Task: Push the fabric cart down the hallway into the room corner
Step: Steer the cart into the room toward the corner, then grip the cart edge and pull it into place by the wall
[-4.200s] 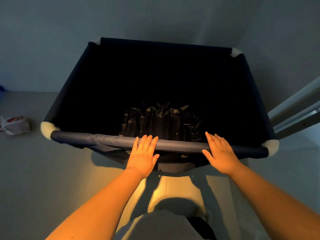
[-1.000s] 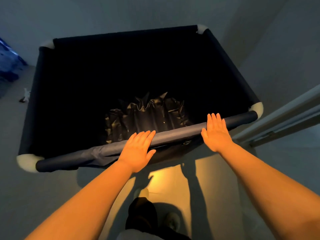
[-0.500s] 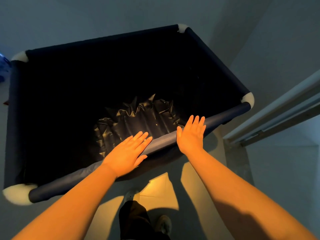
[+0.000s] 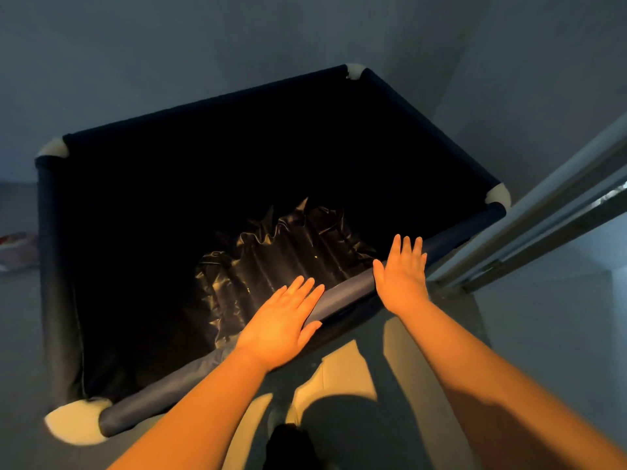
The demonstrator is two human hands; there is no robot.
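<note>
The dark blue fabric cart (image 4: 342,293) fills the middle of the head view, seen from above, with white corner joints and a crumpled dark liner at its bottom. It stands skewed, its far right corner close to where two grey walls meet. My left hand (image 4: 281,325) lies flat on the near top rail, fingers straight and together. My right hand (image 4: 402,273) presses flat on the same rail further right, fingers spread. Neither hand wraps around the rail.
Grey walls close in behind and to the right of the cart. A metal door track (image 4: 543,232) runs diagonally at the right. A small white and red package (image 4: 15,247) lies on the floor at the far left. My dark shoe (image 4: 288,442) shows at the bottom.
The cart has turned further, its near left corner swinging toward me and its far right corner toward the wall corner. My right hand has slid right along the rail, away from my left hand.
</note>
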